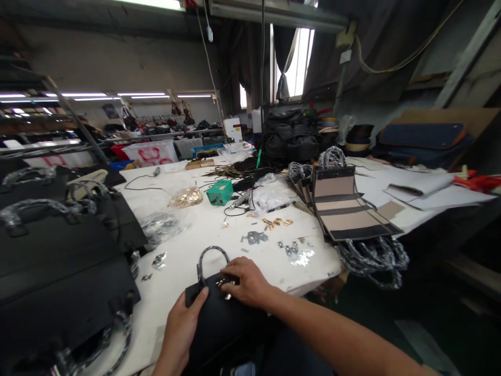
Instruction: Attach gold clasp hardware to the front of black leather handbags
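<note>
**Both hands on a black handbag**

The black handbag lies at the worktop's near edge. Left hand clamps its side; right hand has its grip closed around the gold clasp

2 bare forearms; no sleeves visible

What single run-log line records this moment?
left hand: holds black handbag | right hand: on gold clasp | surface: white table
</note>
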`<state>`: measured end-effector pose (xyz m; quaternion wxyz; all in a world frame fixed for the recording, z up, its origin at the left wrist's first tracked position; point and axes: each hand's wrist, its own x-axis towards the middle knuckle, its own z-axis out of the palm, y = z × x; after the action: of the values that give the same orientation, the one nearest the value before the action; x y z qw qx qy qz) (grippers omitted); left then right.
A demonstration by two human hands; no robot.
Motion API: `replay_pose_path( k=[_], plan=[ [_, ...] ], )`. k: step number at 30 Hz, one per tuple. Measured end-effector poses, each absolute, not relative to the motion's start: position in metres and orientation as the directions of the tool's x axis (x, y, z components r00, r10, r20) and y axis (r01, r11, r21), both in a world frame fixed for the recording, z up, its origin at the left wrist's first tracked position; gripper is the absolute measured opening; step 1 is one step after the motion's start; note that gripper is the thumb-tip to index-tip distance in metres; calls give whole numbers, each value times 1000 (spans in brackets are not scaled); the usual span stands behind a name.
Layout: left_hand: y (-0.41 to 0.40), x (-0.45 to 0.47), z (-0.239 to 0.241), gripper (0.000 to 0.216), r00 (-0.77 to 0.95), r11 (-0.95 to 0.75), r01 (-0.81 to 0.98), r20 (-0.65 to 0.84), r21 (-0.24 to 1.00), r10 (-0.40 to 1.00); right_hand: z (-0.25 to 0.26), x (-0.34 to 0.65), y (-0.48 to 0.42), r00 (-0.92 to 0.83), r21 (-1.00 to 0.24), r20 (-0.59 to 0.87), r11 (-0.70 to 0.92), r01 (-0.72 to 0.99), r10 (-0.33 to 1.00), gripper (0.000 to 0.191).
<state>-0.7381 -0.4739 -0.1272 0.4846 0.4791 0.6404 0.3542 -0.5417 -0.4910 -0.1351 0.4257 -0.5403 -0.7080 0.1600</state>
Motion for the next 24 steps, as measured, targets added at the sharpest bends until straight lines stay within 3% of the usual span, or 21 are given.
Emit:
replay_pose_path(
  k=[2, 4, 8, 17, 24],
  plan=[
    [-474, -740, -131, 73, -156, 181, 452, -123, 873, 980, -135, -523, -495, 62, -732, 465, 344, 588, 883, 33],
    [-475, -743, -135, 78, -197, 135, 573, -24, 808, 980, -136, -492, -494, 178, -742, 415, 219, 633, 892, 27],
    [-480, -748, -131, 58, -80, 64, 673, -14, 737, 997, -138, -417, -478, 371, -658, 261, -116, 744, 891, 24],
    [-480, -753, -129, 44, -73, 54, 588, -13, 807, 997, -147, -353, -422, 441, -521, 166, -302, 799, 882, 25],
    [-482, -759, -136, 48, -166, 126, 464, -54, 877, 985, -151, -357, -418, 496, -526, 184, -342, 779, 848, 15]
  ],
)
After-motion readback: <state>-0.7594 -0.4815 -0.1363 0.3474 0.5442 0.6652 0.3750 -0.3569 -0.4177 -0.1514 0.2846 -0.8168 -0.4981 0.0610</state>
